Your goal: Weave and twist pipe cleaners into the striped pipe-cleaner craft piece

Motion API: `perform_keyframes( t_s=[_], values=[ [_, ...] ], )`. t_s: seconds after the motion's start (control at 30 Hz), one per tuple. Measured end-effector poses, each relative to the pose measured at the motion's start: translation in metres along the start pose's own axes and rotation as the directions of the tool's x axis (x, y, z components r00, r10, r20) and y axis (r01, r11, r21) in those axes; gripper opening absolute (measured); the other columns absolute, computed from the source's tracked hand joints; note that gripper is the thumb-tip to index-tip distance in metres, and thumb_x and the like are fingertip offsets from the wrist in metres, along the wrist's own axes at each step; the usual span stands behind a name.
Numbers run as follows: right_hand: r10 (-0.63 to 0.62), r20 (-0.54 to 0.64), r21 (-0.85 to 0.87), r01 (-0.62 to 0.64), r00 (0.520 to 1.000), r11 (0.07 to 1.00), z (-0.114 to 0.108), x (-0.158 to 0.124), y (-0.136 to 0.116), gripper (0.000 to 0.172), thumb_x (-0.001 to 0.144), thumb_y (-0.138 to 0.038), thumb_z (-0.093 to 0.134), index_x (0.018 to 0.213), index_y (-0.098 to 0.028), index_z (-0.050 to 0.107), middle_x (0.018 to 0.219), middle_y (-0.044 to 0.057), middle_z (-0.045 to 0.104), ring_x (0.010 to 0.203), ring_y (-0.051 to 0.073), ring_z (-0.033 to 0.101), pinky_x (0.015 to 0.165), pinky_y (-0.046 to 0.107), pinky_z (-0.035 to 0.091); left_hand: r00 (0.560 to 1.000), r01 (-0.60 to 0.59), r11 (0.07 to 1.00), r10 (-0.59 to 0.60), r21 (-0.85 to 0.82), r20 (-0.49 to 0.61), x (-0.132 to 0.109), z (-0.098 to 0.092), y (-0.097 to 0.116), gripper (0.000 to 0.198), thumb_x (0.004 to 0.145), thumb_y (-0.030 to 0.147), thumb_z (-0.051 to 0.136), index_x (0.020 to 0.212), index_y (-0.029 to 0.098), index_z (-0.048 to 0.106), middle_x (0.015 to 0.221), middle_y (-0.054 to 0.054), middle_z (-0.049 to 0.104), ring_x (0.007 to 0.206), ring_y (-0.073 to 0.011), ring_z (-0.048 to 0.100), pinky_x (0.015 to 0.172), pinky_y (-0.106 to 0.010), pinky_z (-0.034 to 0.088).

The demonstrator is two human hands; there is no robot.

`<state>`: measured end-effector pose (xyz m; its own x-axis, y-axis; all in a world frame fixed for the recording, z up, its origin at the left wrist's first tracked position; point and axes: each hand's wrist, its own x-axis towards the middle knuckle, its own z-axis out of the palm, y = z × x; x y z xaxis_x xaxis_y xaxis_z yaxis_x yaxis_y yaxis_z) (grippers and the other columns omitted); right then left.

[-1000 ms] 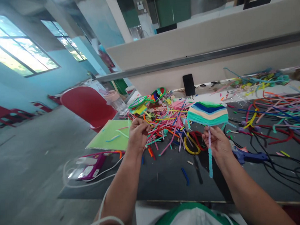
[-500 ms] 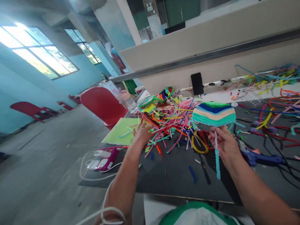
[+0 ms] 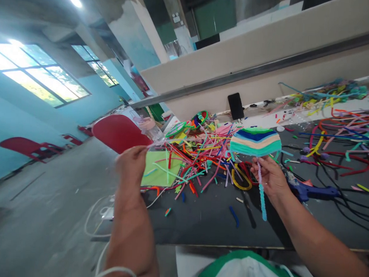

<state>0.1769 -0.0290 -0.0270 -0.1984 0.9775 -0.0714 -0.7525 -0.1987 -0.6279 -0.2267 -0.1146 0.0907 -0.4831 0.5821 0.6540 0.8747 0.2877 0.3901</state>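
My right hand (image 3: pixel 270 176) grips the twisted lilac and light-blue stem of a striped piece (image 3: pixel 256 142) made of green, blue, cream and turquoise pipe cleaners, held upright above the table. Over the left end of the table, my left hand (image 3: pixel 131 163) is closed in a pinch, blurred, with a thin pale strand at its fingertips that I cannot make out clearly. Beside it lies a light green sheet (image 3: pixel 154 178) with some pipe cleaners on it. A large pile of coloured pipe cleaners (image 3: pixel 202 155) spreads between my hands.
Yellow-handled scissors (image 3: pixel 241 177) and a short blue piece (image 3: pixel 234 216) lie near the front. A blue glue gun (image 3: pixel 317 192) with dark cables is at right. A phone (image 3: pixel 235 106) leans at the back. A pink-lidded bottle (image 3: pixel 153 129) and red chair (image 3: pixel 119 132) stand left.
My left hand has left the pile, moved left and up, and closed on something thin. More pipe cleaners lie across the green sheet. My right hand still holds the striped piece.
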Motion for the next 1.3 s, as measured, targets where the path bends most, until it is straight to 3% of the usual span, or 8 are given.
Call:
perform_keyframes(
  t_s=[0.1,0.17,0.27,0.4,0.47,0.67,1.07,1.3],
  values=[
    [-0.002,0.001,0.009,0.002,1.0,1.0,-0.001,0.0,0.001,0.02,0.063,-0.021,0.078,0.075,-0.018,0.063,0.07,-0.002,0.066,0.052,0.006,0.056,0.054,0.018,0.055,0.976,0.052,0.996,-0.066,-0.07,-0.21,0.003,-0.019,0.002,0.017,0.079,0.031,0.06,0.092,0.027,0.07,0.078,0.008,0.072,0.075,-0.0158,0.063,0.075,-0.029,0.047],
    [-0.007,0.008,0.009,0.007,1.0,1.0,-0.002,0.001,0.003,0.019,0.064,-0.021,0.078,0.075,-0.018,0.063,0.071,-0.002,0.066,0.052,0.006,0.056,0.055,0.018,0.055,0.97,0.071,0.979,-0.112,-0.191,-0.216,0.0,-0.017,0.007,0.02,0.08,0.031,0.057,0.096,0.027,0.069,0.072,0.008,0.07,0.07,-0.0147,0.062,0.072,-0.029,0.048],
    [-0.008,0.026,0.002,0.007,1.0,1.0,-0.003,0.001,0.004,0.02,0.065,-0.022,0.077,0.078,-0.019,0.063,0.072,-0.002,0.066,0.052,0.005,0.056,0.056,0.018,0.055,0.994,0.098,0.932,-0.072,-0.348,0.086,-0.013,0.008,0.021,0.022,0.078,0.032,0.058,0.094,0.021,0.069,0.065,0.003,0.068,0.064,-0.0148,0.061,0.067,-0.027,0.048],
    [-0.01,-0.013,-0.01,0.01,1.0,1.0,-0.002,0.001,0.002,0.021,0.063,-0.021,0.078,0.078,-0.017,0.063,0.071,-0.001,0.067,0.052,0.006,0.057,0.055,0.018,0.055,0.801,0.238,0.901,0.028,-0.362,0.598,-0.049,0.057,0.042,0.027,0.073,0.037,0.058,0.085,0.016,0.069,0.054,-0.001,0.062,0.049,-0.0162,0.057,0.053,-0.026,0.044],
    [-0.012,-0.033,-0.008,0.011,0.999,1.0,-0.002,0.001,0.001,0.022,0.062,-0.02,0.078,0.078,-0.017,0.063,0.07,-0.001,0.067,0.051,0.006,0.056,0.054,0.018,0.054,0.723,0.218,0.929,0.052,-0.3,0.689,-0.065,0.072,0.047,0.029,0.073,0.034,0.055,0.09,0.016,0.07,0.055,-0.001,0.063,0.05,-0.0167,0.058,0.053,-0.026,0.043],
    [-0.031,0.008,-0.003,0.031,1.0,1.0,-0.002,0.002,0.004,0.019,0.064,-0.02,0.076,0.078,-0.018,0.063,0.07,-0.002,0.067,0.05,0.006,0.056,0.053,0.018,0.054,0.619,-0.153,0.983,0.174,-0.1,0.766,-0.077,0.077,0.036,0.026,0.073,0.026,0.053,0.09,0.022,0.073,0.077,-0.004,0.071,0.075,-0.0212,0.063,0.066,-0.028,0.041],
    [-0.065,-0.01,-0.06,0.065,0.998,0.996,-0.007,0.006,0.009,0.023,0.063,-0.022,0.078,0.079,-0.018,0.063,0.07,-0.001,0.07,0.05,0.007,0.059,0.053,0.019,0.055,0.63,-0.347,0.936,0.279,-0.059,0.724,-0.077,0.135,0.109,0.023,0.081,0.031,0.052,0.089,0.021,0.071,0.093,-0.01,0.069,0.091,-0.0252,0.061,0.078,-0.031,0.042],
    [-0.074,-0.11,-0.055,0.068,0.991,0.996,-0.003,0.004,0.004,0.024,0.06,-0.019,0.079,0.079,-0.016,0.063,0.072,0.0,0.069,0.05,0.007,0.059,0.052,0.018,0.055,0.679,-0.388,0.921,0.309,-0.031,0.666,-0.093,0.149,0.112,0.025,0.085,0.022,0.045,0.092,0.017,0.069,0.094,-0.014,0.068,0.095,-0.0243,0.061,0.082,-0.033,0.045]
  ],
)
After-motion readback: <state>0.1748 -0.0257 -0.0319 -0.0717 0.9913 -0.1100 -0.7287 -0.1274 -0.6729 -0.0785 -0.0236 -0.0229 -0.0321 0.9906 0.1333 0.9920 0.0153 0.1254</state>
